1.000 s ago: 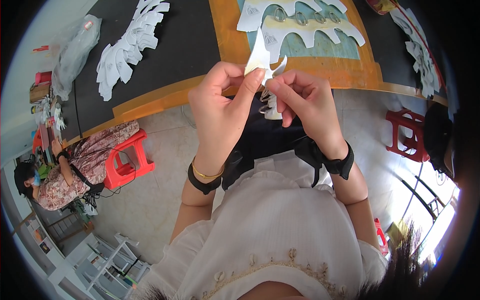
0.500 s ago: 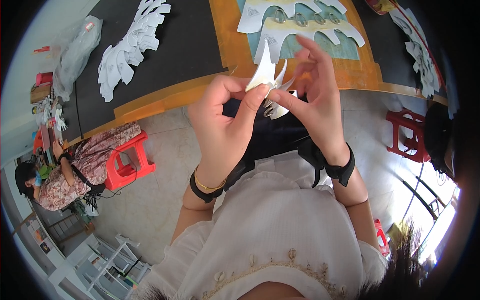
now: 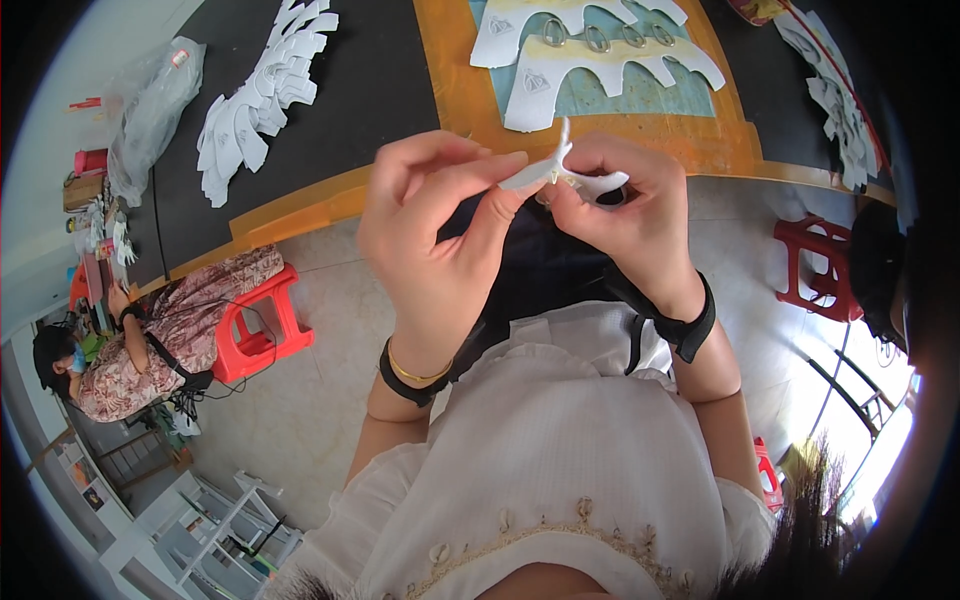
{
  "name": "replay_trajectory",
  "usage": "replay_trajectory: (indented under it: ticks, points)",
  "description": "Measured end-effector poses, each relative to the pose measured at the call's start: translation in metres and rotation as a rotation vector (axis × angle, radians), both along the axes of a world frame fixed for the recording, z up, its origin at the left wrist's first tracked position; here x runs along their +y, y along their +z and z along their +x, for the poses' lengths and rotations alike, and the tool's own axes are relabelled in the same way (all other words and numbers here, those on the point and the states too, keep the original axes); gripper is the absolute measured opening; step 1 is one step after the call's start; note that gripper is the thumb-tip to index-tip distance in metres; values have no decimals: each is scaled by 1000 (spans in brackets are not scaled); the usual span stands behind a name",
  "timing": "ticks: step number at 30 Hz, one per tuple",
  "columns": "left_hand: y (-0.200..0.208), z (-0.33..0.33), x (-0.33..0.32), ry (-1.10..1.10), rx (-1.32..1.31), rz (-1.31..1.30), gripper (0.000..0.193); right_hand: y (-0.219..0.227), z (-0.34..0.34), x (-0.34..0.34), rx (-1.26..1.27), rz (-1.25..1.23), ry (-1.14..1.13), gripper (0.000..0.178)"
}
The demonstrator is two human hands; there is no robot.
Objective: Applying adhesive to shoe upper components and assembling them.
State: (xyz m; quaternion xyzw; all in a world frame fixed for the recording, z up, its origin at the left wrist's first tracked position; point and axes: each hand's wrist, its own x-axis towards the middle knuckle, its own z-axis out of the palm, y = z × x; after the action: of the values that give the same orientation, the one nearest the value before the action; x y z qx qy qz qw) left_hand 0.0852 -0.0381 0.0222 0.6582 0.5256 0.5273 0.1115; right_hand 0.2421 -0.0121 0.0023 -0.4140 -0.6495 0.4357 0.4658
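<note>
Above the front edge of the table, I hold a white, curved, pronged cut-out piece [image 3: 537,176] between both hands. My left hand [image 3: 428,225] pinches its left end between thumb and forefinger. Closed round the other side is my right hand [image 3: 635,195], its thumb at the middle and a white prong sticking out beside the fingers. Part of the piece is hidden by the fingers. Just beyond lies a flat white scalloped piece [image 3: 545,88] with several oval metal rings [image 3: 597,38] along its upper edge. Another scalloped piece [image 3: 498,35] lies behind it.
The scalloped pieces rest on a blue-green mat [image 3: 590,97] framed by orange tape [image 3: 455,75]. Overlapping white cut-outs [image 3: 250,105] lie left, more [image 3: 840,110] right. A clear plastic bag [image 3: 160,110] is at far left. A person [image 3: 150,350] sits near a red stool [image 3: 265,325].
The white piece has turned, its tall left prong tipping down toward my left hand. My right fingers, raised and spread before, have curled round the piece.
</note>
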Motion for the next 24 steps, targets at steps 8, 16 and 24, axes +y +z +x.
replay_trajectory:
  ticks: [8,16,24]
  points:
    - [-4,1,-2,-159,-366,-345,15,8,8,5,-114,75,28,13]
    - [-15,-4,13,-810,-1275,-938,22,33,15,2,-7,130,241,14]
    - [-42,11,19,-1055,-1351,-1050,45,28,13,-3,12,25,230,15]
